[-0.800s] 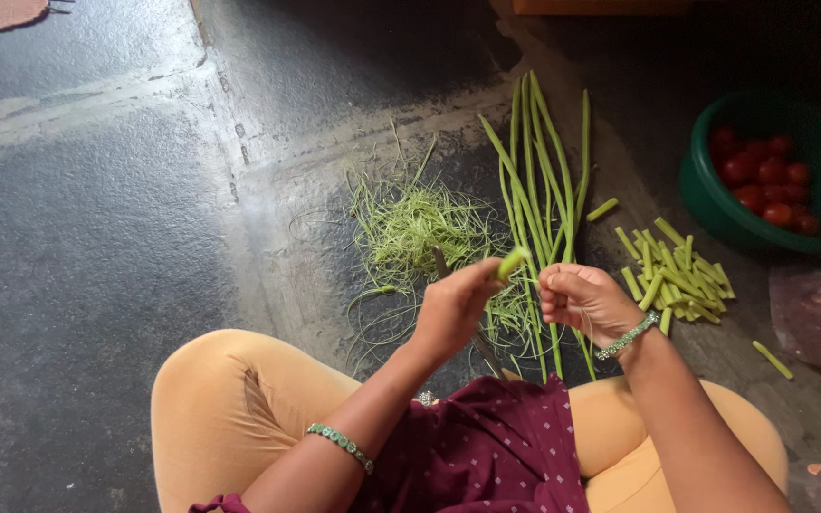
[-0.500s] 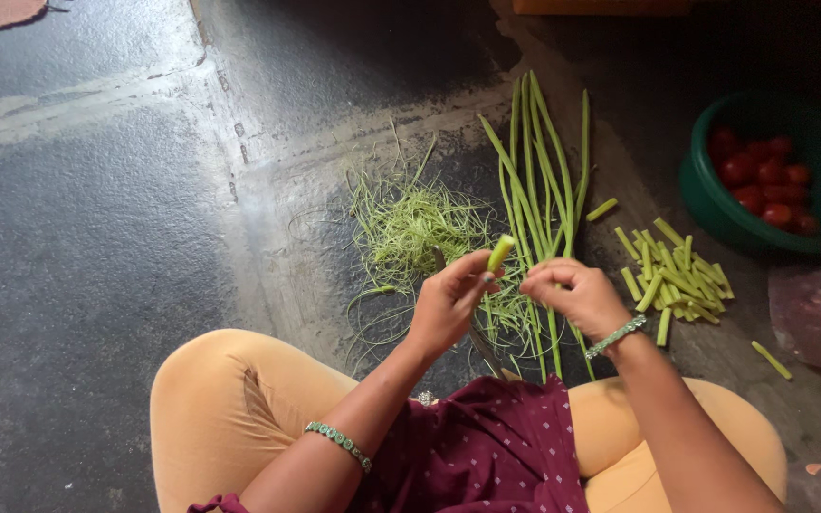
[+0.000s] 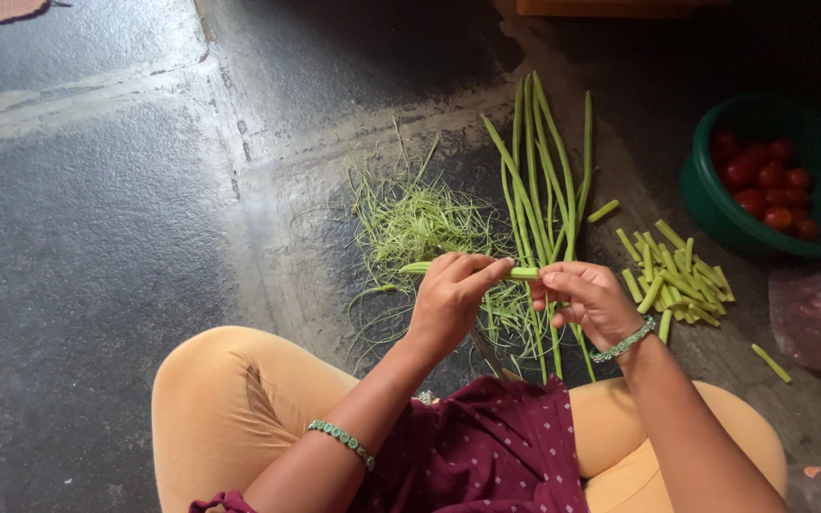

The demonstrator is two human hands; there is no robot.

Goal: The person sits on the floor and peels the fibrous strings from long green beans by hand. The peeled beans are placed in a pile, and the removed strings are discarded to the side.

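Maroon dotted top; mustard trousers; green beaded bracelets [image 3: 342,441].

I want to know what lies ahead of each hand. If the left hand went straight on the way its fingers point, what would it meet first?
The left hand points right along the green stalk it holds, so it would most likely meet the right hand at the stalk's other end first. Depth is hard to judge, but they look level.
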